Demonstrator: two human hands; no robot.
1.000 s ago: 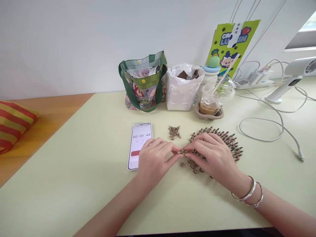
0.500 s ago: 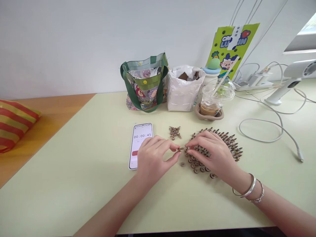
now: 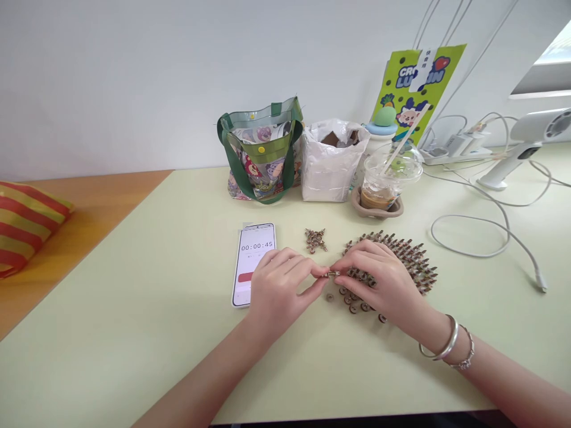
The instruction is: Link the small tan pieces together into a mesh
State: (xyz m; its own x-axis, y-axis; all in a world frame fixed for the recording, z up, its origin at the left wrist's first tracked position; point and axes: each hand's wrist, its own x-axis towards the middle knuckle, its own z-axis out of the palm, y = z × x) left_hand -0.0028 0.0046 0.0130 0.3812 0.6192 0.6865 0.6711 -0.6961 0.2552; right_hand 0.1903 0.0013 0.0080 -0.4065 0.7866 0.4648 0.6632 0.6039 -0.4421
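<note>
"Between the two hands, just above the tabletop [image 3: 156, 345], what is that?"

"One small metal piece [image 3: 332, 274], held level. The left hand [image 3: 277, 288] pinches one end with thumb and forefinger; the right hand [image 3: 387, 279] grips the other end the same way, so both grasp it at once. Its exact shape is too small to make out."

"And what lies beside the right hand?"

"A wide spread of metal parts [image 3: 414, 261], many with their points up, reaching out from behind and under that hand. Several flat round heads show along the near edge, and one loose round part [image 3: 330, 297] sits apart, just below the pinched piece."

"Is there another group?"

"Yes, a small heap [image 3: 315, 240] of similar parts, beyond the fingers and to the left of the wide spread."

"Anything near the left hand?"

"A phone [image 3: 250, 241] lying face up, partly covered by that hand in this view; its display reads 00:00:45."

"Farther back?"

"A green-handled bag [image 3: 265, 156] stands next to a white plastic bag [image 3: 328, 172]. To their right, a clear cup [image 3: 378, 187] with a straw sits in a brown holder [image 3: 397, 209]."
</note>
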